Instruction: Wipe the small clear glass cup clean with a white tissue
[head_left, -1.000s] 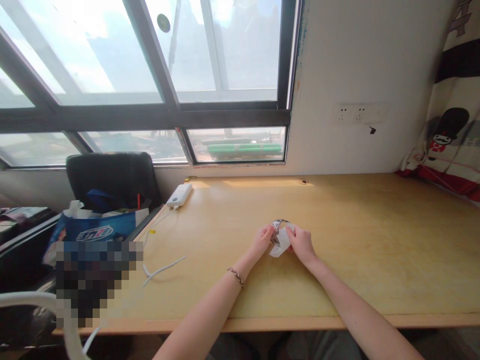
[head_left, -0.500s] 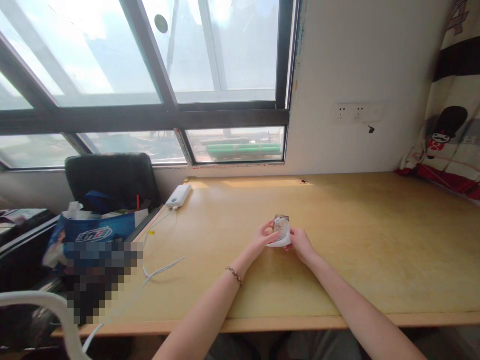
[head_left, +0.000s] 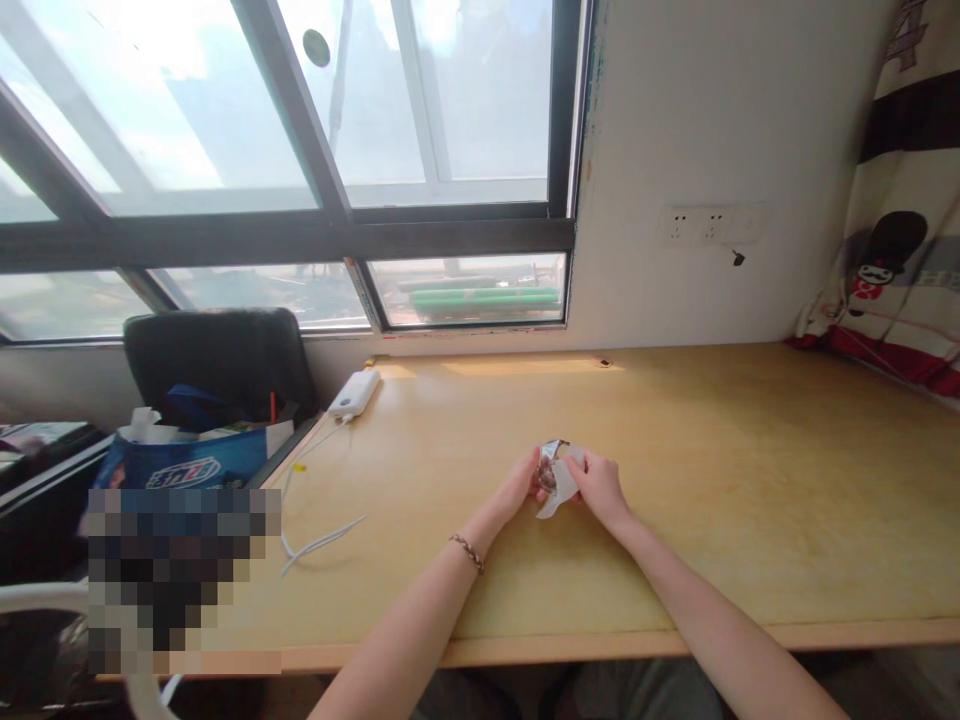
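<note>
Over the middle of the table, my left hand (head_left: 517,484) is closed on the left side of a small shiny packet (head_left: 548,473) with brown and silvery parts. What is inside it is too small to make out. A white sheet-like piece (head_left: 564,484) stands at the packet's right, its lower corner hanging down. My right hand (head_left: 602,488) pinches this white piece, thumb on top. Whether the piece is still joined to the packet cannot be told. Some fingers of both hands are hidden behind what they hold.
Around my arms spreads the wooden table (head_left: 735,480). A white power bank (head_left: 355,393) with a white cable (head_left: 322,546) lies at its left edge. Further left, a blue bag (head_left: 195,460) rests on a black chair (head_left: 217,350). Windows and a wall stand behind.
My right hand has moved up, its thumb now over the white piece. The white piece has shifted and folded upward at the right, and the packet shows more of its shiny, brown side.
</note>
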